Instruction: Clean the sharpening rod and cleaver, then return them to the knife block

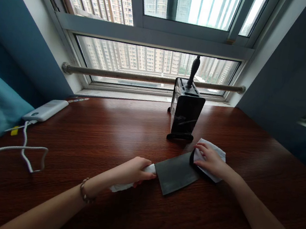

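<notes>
A cleaver with a wide grey blade (pixel 176 173) lies slantwise over the table, its handle end toward my left hand (pixel 136 172). My left hand is closed around the handle, with white paper or cloth (pixel 121 188) showing under the palm. At the blade's far end, my right hand (pixel 211 161) presses a white sheet of paper or cloth (pixel 220 154), fingers bent over it. A dark edge shows beside those fingertips; I cannot make out what it belongs to. The blade's right end is hidden under the sheet.
Beyond the blade stands a black knife block (pixel 186 114) with a dark handle (pixel 194 71) sticking up. A white power bank (pixel 46 110) and white cable (pixel 24 144) lie at the left. The brown wooden table (pixel 110 123) meets a window with a metal rail (pixel 124 75).
</notes>
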Demonstrator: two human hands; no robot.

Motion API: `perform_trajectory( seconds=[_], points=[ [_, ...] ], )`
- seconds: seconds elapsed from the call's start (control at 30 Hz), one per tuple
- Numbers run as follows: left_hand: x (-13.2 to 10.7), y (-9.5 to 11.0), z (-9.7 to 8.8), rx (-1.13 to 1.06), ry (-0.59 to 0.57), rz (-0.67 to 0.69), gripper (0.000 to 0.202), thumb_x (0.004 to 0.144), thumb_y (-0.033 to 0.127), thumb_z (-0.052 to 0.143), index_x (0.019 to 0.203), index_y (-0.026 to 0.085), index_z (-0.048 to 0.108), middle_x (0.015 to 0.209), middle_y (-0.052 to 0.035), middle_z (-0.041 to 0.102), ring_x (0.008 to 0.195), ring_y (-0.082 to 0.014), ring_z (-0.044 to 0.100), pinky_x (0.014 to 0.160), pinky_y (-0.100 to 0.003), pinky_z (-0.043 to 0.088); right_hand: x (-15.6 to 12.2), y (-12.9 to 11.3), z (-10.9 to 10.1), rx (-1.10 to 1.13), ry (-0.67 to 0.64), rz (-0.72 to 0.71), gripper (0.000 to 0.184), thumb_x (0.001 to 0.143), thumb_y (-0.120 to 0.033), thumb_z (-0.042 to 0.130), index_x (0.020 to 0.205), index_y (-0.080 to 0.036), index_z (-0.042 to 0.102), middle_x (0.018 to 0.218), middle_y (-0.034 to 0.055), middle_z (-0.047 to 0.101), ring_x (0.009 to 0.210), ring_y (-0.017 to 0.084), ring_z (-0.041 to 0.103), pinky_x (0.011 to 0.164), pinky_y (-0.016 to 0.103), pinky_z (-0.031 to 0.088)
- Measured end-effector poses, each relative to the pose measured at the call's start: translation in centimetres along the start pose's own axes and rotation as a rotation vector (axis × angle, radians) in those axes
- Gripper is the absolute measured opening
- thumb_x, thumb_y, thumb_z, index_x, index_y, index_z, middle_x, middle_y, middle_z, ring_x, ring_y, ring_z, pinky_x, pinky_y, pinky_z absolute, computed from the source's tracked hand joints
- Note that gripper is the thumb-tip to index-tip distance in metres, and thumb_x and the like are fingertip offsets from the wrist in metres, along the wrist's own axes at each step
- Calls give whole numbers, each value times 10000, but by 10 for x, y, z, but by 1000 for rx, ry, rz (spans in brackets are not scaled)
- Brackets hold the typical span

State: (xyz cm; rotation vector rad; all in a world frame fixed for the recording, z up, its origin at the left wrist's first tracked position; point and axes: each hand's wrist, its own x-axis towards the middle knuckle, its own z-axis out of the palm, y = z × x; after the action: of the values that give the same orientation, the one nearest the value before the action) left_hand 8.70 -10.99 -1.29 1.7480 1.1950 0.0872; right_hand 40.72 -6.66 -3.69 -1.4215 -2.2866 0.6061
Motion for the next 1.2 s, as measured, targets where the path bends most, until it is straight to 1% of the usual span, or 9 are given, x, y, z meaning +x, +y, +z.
perform_trajectory(
  seconds=[0.13,0.27,0.33,0.47,0.6,0.7,0.83,1.03,1.2],
  points=[
    [0,2,-1,-22,-12,15,473,733,614,506,767,142,525,566,5,526,436,-119,478,393,-214,334,-1,13,-10,-102,30,195,410,689,-225,667,1062,-148,512,1032,95,518,891,219,541,764,314,445],
    [-1,5,-2,-46,-19,28,475,739,617,497,724,142,517,515,12,505,424,-118,458,392,-217,305,-4,11,-17,-267,64,317,110,745,-245,606,764,-160,538,759,46,572,727,201,547,585,261,372],
    [-1,5,-1,-43,-6,23,481,739,623,494,710,144,513,503,14,500,419,-112,447,393,-214,296,-3,9,-23,-264,69,336,151,767,-270,582,672,-168,522,710,30,569,677,185,539,544,251,334],
    [-1,4,-1,-30,4,21,481,746,623,485,730,144,523,503,12,505,415,-111,439,390,-215,297,-3,5,-35,-99,81,326,187,749,-321,597,676,-155,551,683,17,563,660,172,526,553,246,338],
    [1,-1,0,-29,4,41,457,760,597,484,728,142,526,500,11,500,417,-106,430,397,-210,299,-5,-5,-35,145,-187,230,207,669,-327,655,692,-147,556,668,-8,546,632,151,497,520,227,332],
    [3,-4,-1,-49,-5,26,456,749,596,493,736,142,521,513,5,506,415,-112,438,380,-210,294,-5,-10,-27,42,-225,220,223,592,-268,701,641,-154,516,629,-29,505,592,131,447,490,223,289],
    [4,-3,-1,-66,-24,14,426,747,568,508,752,143,517,511,7,504,414,-119,447,368,-208,294,-4,-8,-22,-36,-247,244,251,621,-282,686,594,-162,467,581,-39,459,573,125,409,483,230,267],
    [2,3,-1,-65,-11,4,442,726,578,516,741,136,526,520,0,508,419,-124,451,371,-213,300,-4,-3,-28,-38,-266,304,120,641,-183,649,708,-159,553,668,-22,525,650,152,473,522,234,301],
    [1,3,-1,-65,-14,3,431,736,569,516,746,138,521,514,6,499,419,-121,451,373,-209,299,-4,-3,-27,-72,-256,274,198,625,-244,684,635,-160,505,629,-30,493,612,139,450,498,235,281]
  ],
)
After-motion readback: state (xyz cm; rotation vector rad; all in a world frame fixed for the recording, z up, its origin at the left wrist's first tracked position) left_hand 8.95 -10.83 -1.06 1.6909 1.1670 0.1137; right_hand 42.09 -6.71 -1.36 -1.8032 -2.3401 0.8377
